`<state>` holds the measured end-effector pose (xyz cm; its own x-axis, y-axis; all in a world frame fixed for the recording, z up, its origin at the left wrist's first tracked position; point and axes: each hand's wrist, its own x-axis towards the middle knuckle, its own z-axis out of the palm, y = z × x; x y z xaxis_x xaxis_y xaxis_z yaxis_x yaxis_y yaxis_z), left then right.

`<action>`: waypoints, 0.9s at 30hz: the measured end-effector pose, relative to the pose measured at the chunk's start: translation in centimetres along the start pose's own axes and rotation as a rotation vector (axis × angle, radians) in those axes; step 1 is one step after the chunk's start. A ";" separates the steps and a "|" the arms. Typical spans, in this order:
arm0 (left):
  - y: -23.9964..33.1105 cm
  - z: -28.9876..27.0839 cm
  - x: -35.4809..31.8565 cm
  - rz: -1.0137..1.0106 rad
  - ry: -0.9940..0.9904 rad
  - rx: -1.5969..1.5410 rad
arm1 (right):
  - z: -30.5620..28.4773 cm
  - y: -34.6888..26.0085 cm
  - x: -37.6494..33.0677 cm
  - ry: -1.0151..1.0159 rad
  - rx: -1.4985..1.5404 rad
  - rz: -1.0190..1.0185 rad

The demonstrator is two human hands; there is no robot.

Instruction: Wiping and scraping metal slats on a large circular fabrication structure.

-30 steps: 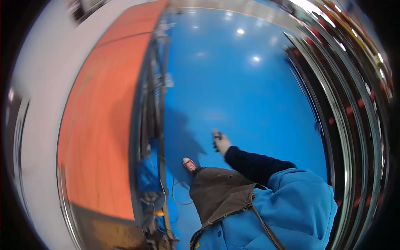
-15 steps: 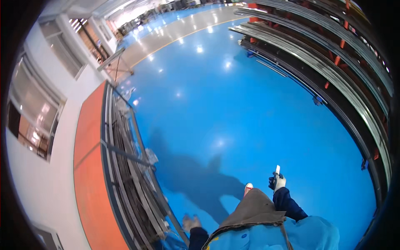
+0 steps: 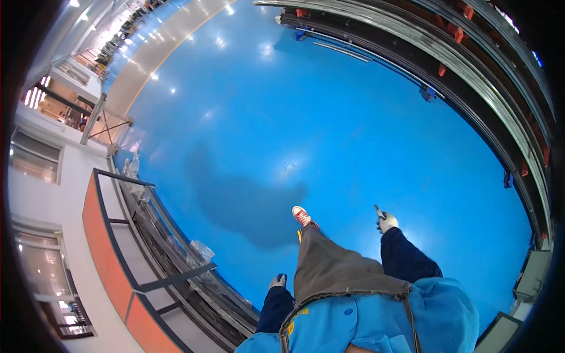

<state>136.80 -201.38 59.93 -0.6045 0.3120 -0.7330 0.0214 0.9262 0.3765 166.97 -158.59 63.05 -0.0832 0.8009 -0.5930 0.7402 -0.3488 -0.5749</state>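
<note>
My right hand point(image 3: 388, 223), in a white glove with dark finger coating, is held out over the floor to the right of my legs. It is closed on a slim, flat, light-coloured object point(image 3: 377, 209) whose tip points forward; its exact kind is too small to make out. Low on the left swings my left hand point(image 3: 278, 281), gloved too, fingers loosely apart and nothing seen in it. Closest to it is a low frame rack holding long dark metal bars point(image 3: 170, 247).
Blue glossy floor point(image 3: 329, 135) lies ahead, with my red shoe point(image 3: 301, 215) stepping on it. A tall rack of long metal profiles point(image 3: 412, 41) curves along the right. An orange panel point(image 3: 106, 253) backs the left rack beside a white wall. Grey boxes point(image 3: 529, 276) stand at lower right.
The view has swung right and down as I walk. A red shoe has come forward. My right hand still grips the slim object, now seen more edge-on; my left hand has moved forward.
</note>
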 end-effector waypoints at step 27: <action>52.5 -32.1 45.8 -0.254 0.199 -0.065 | 1.7 -51.6 47.5 0.030 -0.198 0.248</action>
<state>84.72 -145.28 64.33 -0.7279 0.0188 -0.6854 -0.1976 0.9515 0.2360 123.69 -103.36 63.64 0.1337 0.7187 -0.6823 0.8512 -0.4359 -0.2924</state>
